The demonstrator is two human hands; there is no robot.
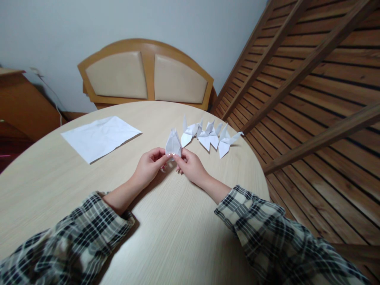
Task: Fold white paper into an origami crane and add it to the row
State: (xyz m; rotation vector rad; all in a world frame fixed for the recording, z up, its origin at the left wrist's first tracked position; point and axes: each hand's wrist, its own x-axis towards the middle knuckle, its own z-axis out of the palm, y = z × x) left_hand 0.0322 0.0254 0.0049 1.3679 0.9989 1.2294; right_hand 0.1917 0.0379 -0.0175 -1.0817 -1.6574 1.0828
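Observation:
A small folded piece of white paper (173,142) is pinched between my two hands above the table. Its upper end narrows to a point, and a crease or slit runs down its middle. My left hand (150,165) grips the lower left side with the thumb on top. From the other side my right hand (190,164) holds the lower right edge, its thumb close to the left one. The fingers beneath the paper are partly hidden. Just beyond my right hand stand several white origami cranes (225,143) in a row.
White paper sheets (101,136) with creases lie on the left of the round, pale wooden table (178,237). Behind the table is a padded wooden headboard (150,75). A slatted wooden screen (314,95) rises along the right, and a brown cabinet (26,107) stands at the far left.

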